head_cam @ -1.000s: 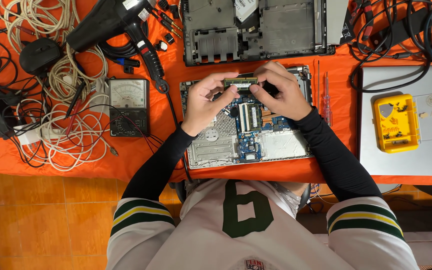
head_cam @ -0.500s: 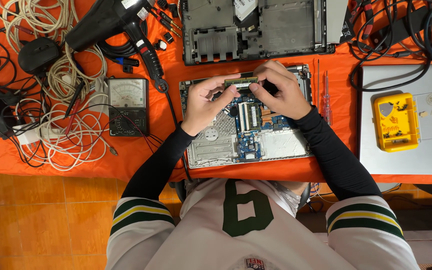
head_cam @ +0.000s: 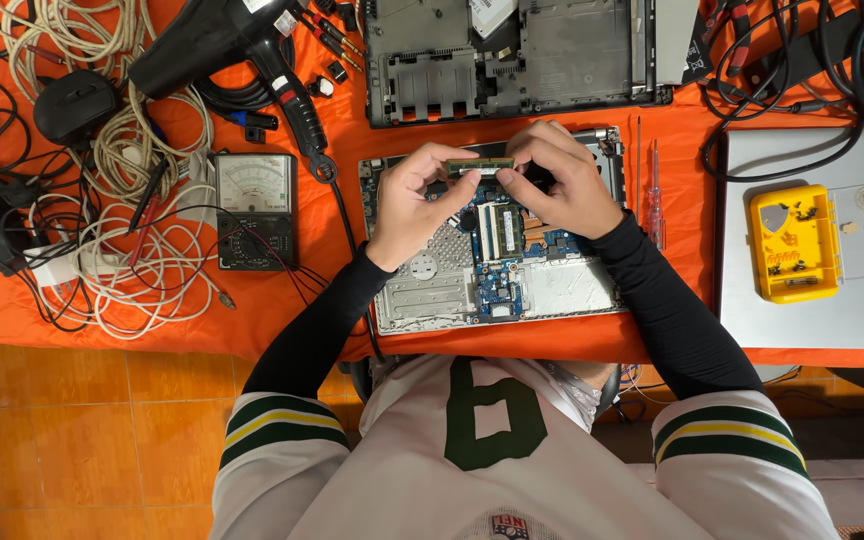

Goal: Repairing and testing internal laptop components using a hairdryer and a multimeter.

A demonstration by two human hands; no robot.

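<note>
The table (head_cam: 12, 310), draped in orange cloth, carries everything; the landmark is the opened laptop base (head_cam: 497, 270) lying in front of the person, its circuit board bared. Beyond it lies a second, stripped grey laptop shell (head_cam: 517, 60). To its right rests a closed silver laptop (head_cam: 822, 300) with a yellow parts box (head_cam: 794, 243) on top. To its left sit an analogue multimeter (head_cam: 255, 208) and, farther left, a heap of pale coiled cables (head_cam: 122, 250); a black heat gun (head_cam: 222, 40) lies beyond and left of it. Two slim screwdrivers (head_cam: 654, 190) lie just beside its right edge.

Compared with a second ago, both hands have shifted very little. They remain over the far edge of the laptop base, and the thin green memory module (head_cam: 480, 167) between them now looks lifted clear and held level above the board rather than down among the parts. I judge it to be out of its slot, or not yet seated in one; a second module is still lying flat in the board nearer the person.

The left hand (head_cam: 414, 205) pinches the module's left end, thumb and fingertips closed on it. The right hand (head_cam: 562, 185) clamps the right end the same way, its other fingers curled. Each grip is shut down to the module's thin edge, with nothing else held.
</note>
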